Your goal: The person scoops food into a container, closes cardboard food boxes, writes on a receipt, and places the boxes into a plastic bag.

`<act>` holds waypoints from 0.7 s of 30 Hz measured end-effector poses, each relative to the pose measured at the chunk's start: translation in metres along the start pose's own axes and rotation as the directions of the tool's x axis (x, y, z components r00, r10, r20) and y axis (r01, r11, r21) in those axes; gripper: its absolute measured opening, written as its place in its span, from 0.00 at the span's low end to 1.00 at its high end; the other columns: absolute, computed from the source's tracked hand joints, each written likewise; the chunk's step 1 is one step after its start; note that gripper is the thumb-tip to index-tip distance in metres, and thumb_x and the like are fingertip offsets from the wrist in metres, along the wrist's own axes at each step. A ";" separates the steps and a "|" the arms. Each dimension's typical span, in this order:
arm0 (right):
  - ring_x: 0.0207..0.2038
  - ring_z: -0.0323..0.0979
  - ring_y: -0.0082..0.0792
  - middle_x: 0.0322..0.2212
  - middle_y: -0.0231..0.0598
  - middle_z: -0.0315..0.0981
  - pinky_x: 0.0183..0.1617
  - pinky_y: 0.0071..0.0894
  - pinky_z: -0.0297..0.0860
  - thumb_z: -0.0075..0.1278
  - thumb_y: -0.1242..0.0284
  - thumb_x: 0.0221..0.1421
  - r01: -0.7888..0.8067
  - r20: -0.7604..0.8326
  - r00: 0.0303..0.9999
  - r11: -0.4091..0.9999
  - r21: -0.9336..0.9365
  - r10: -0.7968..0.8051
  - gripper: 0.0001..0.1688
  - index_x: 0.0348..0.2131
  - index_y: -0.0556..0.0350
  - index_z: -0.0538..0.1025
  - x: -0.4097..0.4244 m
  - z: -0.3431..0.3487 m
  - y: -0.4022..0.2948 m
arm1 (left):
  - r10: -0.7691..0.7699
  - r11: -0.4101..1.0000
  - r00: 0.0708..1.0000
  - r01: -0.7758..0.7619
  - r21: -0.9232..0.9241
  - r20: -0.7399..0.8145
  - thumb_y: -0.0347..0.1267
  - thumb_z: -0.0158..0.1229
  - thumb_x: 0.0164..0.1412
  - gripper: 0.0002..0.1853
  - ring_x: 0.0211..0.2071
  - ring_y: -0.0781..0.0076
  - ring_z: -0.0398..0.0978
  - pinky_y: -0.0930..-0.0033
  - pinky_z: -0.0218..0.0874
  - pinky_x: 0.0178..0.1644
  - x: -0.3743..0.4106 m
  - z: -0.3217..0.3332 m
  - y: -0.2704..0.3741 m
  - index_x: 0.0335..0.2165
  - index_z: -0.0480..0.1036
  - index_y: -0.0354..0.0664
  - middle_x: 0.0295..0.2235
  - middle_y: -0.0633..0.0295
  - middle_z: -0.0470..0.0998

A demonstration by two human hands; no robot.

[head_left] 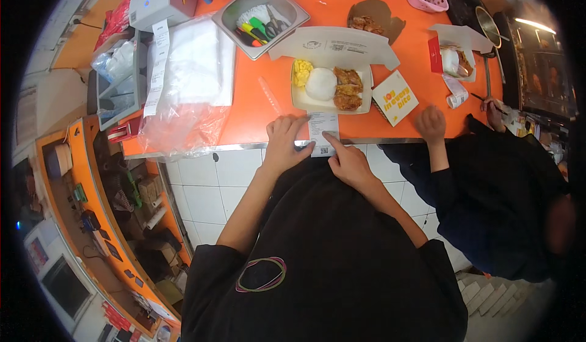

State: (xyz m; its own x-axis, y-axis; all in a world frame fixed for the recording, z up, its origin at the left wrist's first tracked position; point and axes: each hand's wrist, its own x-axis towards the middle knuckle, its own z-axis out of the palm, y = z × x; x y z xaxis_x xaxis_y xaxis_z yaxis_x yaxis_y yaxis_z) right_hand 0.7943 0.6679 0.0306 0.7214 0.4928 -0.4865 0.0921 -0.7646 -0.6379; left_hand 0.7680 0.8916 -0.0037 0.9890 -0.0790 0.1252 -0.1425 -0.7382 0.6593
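Note:
A printed receipt [324, 129] lies at the orange table's front edge, its lower end hanging past the metal trim. My right hand [350, 161] touches it with an extended index finger, the other fingers curled. My left hand [287, 140] is at its left side, index finger and thumb near the paper's edge. Just beyond stands an open paper meal box [330, 108]. Inside are white rice [320, 84], scrambled egg [302, 72] and breaded chicken pieces [348, 95]. To its right is a small printed carton [396, 97].
A co-worker's hand [430, 124] rests at the table edge on my right. Near it are another open box [458, 62] and a curled receipt [457, 95]. A steel pan of markers and scissors [296, 13], a receipt printer [160, 3] and plastic bags [194, 62] occupy the left.

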 end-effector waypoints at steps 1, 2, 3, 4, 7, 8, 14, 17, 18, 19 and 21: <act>0.34 0.78 0.60 0.30 0.59 0.78 0.42 0.59 0.73 0.48 0.72 0.55 0.001 -0.008 1.000 1.000 0.024 -0.001 0.35 0.63 0.46 0.67 0.000 0.000 0.000 | -0.004 1.000 1.000 0.004 -0.009 -0.005 0.40 0.71 0.47 0.37 0.50 0.57 0.66 0.54 0.49 0.56 -0.001 0.000 -0.001 0.56 0.70 0.45 0.44 0.57 0.71; 0.34 0.78 0.60 0.30 0.59 0.78 0.42 0.59 0.73 0.48 0.72 0.56 0.012 -0.019 1.000 1.000 0.022 -0.012 0.35 0.63 0.47 0.67 0.001 0.000 -0.001 | -0.007 1.000 1.000 0.007 -0.018 -0.009 0.40 0.71 0.47 0.37 0.50 0.57 0.66 0.54 0.50 0.56 -0.001 -0.001 -0.001 0.56 0.71 0.45 0.45 0.57 0.71; 0.34 0.78 0.60 0.30 0.59 0.78 0.42 0.59 0.73 0.48 0.72 0.56 0.018 -0.033 0.999 1.000 0.019 -0.017 0.34 0.62 0.47 0.68 0.001 0.000 0.000 | -0.009 1.000 1.000 0.009 -0.022 -0.009 0.40 0.71 0.46 0.37 0.50 0.57 0.66 0.54 0.50 0.56 -0.001 -0.001 -0.001 0.56 0.71 0.45 0.44 0.57 0.71; 0.33 0.78 0.60 0.29 0.59 0.78 0.41 0.59 0.73 0.48 0.72 0.56 0.024 -0.047 0.999 1.000 0.016 -0.023 0.34 0.62 0.47 0.68 0.000 0.000 0.000 | -0.011 1.000 1.000 0.011 -0.027 -0.009 0.39 0.71 0.46 0.36 0.50 0.57 0.66 0.54 0.50 0.56 -0.001 -0.001 -0.001 0.55 0.71 0.45 0.44 0.57 0.71; 0.33 0.78 0.60 0.29 0.59 0.78 0.41 0.59 0.73 0.48 0.72 0.56 0.066 -0.098 0.993 0.997 0.039 -0.062 0.33 0.61 0.48 0.69 0.002 0.001 0.000 | -0.010 0.999 1.000 0.009 -0.040 -0.007 0.39 0.72 0.46 0.36 0.51 0.56 0.66 0.54 0.50 0.56 0.000 -0.002 -0.002 0.55 0.72 0.45 0.44 0.57 0.71; 0.33 0.78 0.61 0.29 0.59 0.78 0.42 0.60 0.73 0.48 0.72 0.56 0.069 -0.080 0.995 0.997 0.033 -0.066 0.32 0.61 0.48 0.69 0.003 0.000 0.000 | -0.008 0.999 1.000 0.007 -0.044 -0.005 0.39 0.72 0.46 0.36 0.51 0.56 0.66 0.54 0.50 0.56 0.000 -0.003 -0.002 0.55 0.72 0.45 0.44 0.57 0.71; 0.30 0.77 0.54 0.24 0.54 0.76 0.38 0.51 0.72 0.49 0.74 0.56 0.089 -0.057 0.995 0.996 0.030 -0.087 0.30 0.59 0.50 0.72 0.007 -0.001 -0.002 | 0.011 0.999 1.000 -0.012 -0.035 -0.013 0.37 0.72 0.44 0.35 0.49 0.58 0.67 0.55 0.50 0.54 0.001 -0.002 0.000 0.54 0.72 0.49 0.43 0.59 0.70; 0.31 0.77 0.56 0.25 0.56 0.77 0.39 0.52 0.72 0.49 0.73 0.57 0.096 -0.063 0.994 0.995 0.025 -0.094 0.29 0.58 0.51 0.72 0.008 -0.002 -0.002 | 0.007 0.999 1.000 -0.006 -0.039 0.012 0.37 0.72 0.44 0.34 0.49 0.59 0.66 0.56 0.50 0.53 0.001 -0.001 -0.001 0.53 0.73 0.50 0.42 0.60 0.70; 0.31 0.77 0.57 0.25 0.56 0.77 0.40 0.53 0.72 0.49 0.73 0.57 0.093 -0.059 0.994 0.995 0.029 -0.091 0.28 0.58 0.52 0.72 0.009 -0.002 -0.003 | 0.009 0.999 1.000 -0.008 -0.034 0.017 0.37 0.72 0.44 0.34 0.48 0.59 0.66 0.56 0.50 0.53 0.001 -0.002 -0.002 0.53 0.73 0.50 0.42 0.61 0.70; 0.31 0.77 0.57 0.26 0.56 0.77 0.40 0.53 0.72 0.49 0.73 0.58 0.090 -0.054 0.995 0.995 0.033 -0.089 0.28 0.58 0.52 0.72 0.009 -0.002 -0.004 | 0.010 1.000 1.000 -0.010 -0.029 0.022 0.36 0.72 0.44 0.34 0.48 0.60 0.66 0.56 0.50 0.53 0.001 -0.003 -0.002 0.53 0.74 0.50 0.42 0.61 0.69; 0.33 0.78 0.58 0.27 0.56 0.78 0.41 0.54 0.72 0.49 0.73 0.58 0.118 -0.075 0.991 0.992 0.035 -0.115 0.27 0.58 0.52 0.72 0.009 -0.002 -0.001 | 0.012 1.000 0.999 -0.011 -0.026 0.032 0.36 0.72 0.44 0.33 0.48 0.60 0.66 0.56 0.49 0.52 0.001 -0.003 -0.001 0.53 0.74 0.50 0.41 0.61 0.69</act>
State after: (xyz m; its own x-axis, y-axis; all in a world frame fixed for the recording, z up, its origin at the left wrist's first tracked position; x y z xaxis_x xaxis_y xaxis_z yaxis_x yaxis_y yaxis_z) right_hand 0.8016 0.6722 0.0278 0.7557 0.5446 -0.3638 0.1519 -0.6861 -0.7114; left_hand 0.7693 0.8943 -0.0016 0.9880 -0.1090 0.1094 -0.1543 -0.7198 0.6768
